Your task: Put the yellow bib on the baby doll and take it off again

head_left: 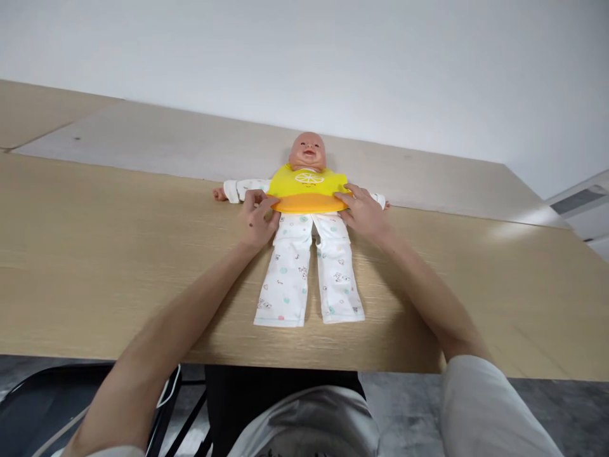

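Head view: left hand [259, 220] and right hand [365, 212] pinch the citrus-print bib [309, 190] by its sides; equal, gentle tension should centre it on the baby doll [308, 151].

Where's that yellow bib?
Near the head view's centre, the yellow citrus-print bib lies over the chest of the bald baby doll, between the left hand and right hand.

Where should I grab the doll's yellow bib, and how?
I'd pinch the two ends of its orange lower band, one hand from each side. The yellow bib drapes across the doll's front, and those ends sit at its outer edges, where the left hand and right hand are.
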Available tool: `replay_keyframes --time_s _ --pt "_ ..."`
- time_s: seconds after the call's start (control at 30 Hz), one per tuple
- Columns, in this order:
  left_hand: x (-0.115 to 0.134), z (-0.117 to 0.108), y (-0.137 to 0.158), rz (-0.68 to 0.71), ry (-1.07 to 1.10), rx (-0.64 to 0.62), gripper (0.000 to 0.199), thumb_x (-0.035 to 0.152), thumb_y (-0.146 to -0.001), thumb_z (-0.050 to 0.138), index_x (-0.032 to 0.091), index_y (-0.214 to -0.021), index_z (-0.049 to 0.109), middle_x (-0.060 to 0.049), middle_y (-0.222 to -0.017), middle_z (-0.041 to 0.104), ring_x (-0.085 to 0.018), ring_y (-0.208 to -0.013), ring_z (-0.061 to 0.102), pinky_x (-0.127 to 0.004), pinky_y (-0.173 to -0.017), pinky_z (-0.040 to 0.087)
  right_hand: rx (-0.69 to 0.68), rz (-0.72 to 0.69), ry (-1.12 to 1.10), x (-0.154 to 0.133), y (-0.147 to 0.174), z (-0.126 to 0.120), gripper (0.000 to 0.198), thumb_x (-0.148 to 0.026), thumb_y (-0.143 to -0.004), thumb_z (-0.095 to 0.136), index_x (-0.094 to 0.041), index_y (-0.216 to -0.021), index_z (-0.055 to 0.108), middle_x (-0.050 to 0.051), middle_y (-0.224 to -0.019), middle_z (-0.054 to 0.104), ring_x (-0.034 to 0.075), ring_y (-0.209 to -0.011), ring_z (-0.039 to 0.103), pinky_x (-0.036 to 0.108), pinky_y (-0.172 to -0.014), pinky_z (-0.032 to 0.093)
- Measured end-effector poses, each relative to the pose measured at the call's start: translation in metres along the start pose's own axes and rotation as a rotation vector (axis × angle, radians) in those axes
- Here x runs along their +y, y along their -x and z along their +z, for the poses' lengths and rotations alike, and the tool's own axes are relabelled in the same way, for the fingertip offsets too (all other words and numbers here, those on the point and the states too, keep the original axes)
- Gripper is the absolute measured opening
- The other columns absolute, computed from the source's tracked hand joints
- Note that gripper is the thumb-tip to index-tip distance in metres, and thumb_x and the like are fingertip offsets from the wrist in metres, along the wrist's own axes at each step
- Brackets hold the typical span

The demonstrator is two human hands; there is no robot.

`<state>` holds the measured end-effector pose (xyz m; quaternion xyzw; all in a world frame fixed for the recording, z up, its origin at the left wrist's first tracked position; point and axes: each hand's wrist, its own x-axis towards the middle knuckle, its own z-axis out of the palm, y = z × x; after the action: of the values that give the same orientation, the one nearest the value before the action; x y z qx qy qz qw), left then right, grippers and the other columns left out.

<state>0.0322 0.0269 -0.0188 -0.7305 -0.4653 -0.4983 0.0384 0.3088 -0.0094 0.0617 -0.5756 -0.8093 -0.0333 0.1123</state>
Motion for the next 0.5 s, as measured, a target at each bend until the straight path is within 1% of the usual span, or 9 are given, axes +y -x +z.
replay_keyframes --time_s 0.07,0.17,0.23,0.27,0.33,0.4,0.47,0.5 --pt "0.0 0.0 0.0 -0.02 0.033 0.0 0.029 0.016 -0.076 0.056 0.016 -0.103 0.066 -0.012 -0.106 0.053 -0.02 -0.087 0.057 -0.031 -0.067 0.05 0.029 -0.006 -0.021 -0.001 0.002 0.002 0.051 -0.026 -0.09 0.048 -0.015 -0.14 0.051 0.016 -0.146 0.039 0.033 -0.132 0.04 0.049 -0.108 0.042" --pt "-0.001 0.001 0.002 -0.087 0.147 0.026 0.044 0.012 -0.075 0.054 0.014 -0.119 0.055 -0.015 -0.116 0.051 -0.015 -0.078 0.056 -0.028 -0.061 0.049 0.139 0.023 -0.078 0.006 0.012 0.011 0.057 -0.028 -0.088 0.049 -0.014 -0.143 0.043 0.016 -0.15 0.033 0.033 -0.136 0.035 0.052 -0.111 0.037" --pt "-0.003 0.003 0.004 -0.208 0.224 0.086 0.052 0.01 -0.076 0.052 0.012 -0.128 0.044 -0.017 -0.119 0.05 -0.013 -0.075 0.056 -0.028 -0.061 0.049 0.264 0.094 -0.157 0.015 0.025 0.022 0.059 -0.031 -0.087 0.049 -0.014 -0.143 0.04 0.017 -0.152 0.028 0.033 -0.138 0.033 0.054 -0.111 0.034" --pt "-0.003 0.005 0.006 -0.294 0.247 0.119 0.052 0.009 -0.077 0.051 0.011 -0.128 0.041 -0.017 -0.118 0.052 -0.013 -0.075 0.056 -0.028 -0.062 0.049 0.319 0.137 -0.223 0.02 0.032 0.029 0.059 -0.034 -0.087 0.049 -0.014 -0.141 0.04 0.018 -0.151 0.028 0.032 -0.137 0.035 0.054 -0.11 0.036" --pt "-0.002 0.007 0.01 -0.467 0.26 0.148 0.044 0.008 -0.079 0.049 0.012 -0.121 0.041 -0.015 -0.11 0.056 -0.013 -0.076 0.057 -0.03 -0.065 0.048 0.373 0.226 -0.404 0.026 0.047 0.043 0.057 -0.041 -0.087 0.049 -0.014 -0.136 0.041 0.02 -0.146 0.034 0.029 -0.126 0.046 0.049 -0.101 0.046" --pt "0.003 0.005 0.015 -0.571 0.26 0.112 0.035 0.008 -0.079 0.048 0.014 -0.113 0.044 -0.01 -0.1 0.058 -0.014 -0.074 0.058 -0.03 -0.065 0.048 0.346 0.3 -0.591 0.024 0.061 0.053 0.054 -0.049 -0.088 0.048 -0.015 -0.13 0.044 0.019 -0.137 0.044 0.023 -0.108 0.057 0.041 -0.089 0.052" --pt "0.013 -0.005 0.019 -0.588 0.253 0.052 0.032 0.01 -0.08 0.049 0.016 -0.111 0.044 -0.006 -0.092 0.059 -0.014 -0.069 0.057 -0.029 -0.062 0.046 0.301 0.349 -0.702 0.014 0.076 0.055 0.051 -0.054 -0.089 0.047 -0.015 -0.121 0.048 0.017 -0.126 0.052 0.018 -0.091 0.06 0.036 -0.08 0.054" --pt "0.021 -0.013 0.022 -0.576 0.242 0.023 0.033 0.012 -0.081 0.05 0.016 -0.113 0.044 -0.004 -0.088 0.06 -0.014 -0.066 0.057 -0.029 -0.061 0.045 0.284 0.35 -0.718 0.008 0.083 0.053 0.048 -0.055 -0.09 0.047 -0.015 -0.117 0.049 0.015 -0.12 0.056 0.016 -0.086 0.06 0.033 -0.077 0.054"
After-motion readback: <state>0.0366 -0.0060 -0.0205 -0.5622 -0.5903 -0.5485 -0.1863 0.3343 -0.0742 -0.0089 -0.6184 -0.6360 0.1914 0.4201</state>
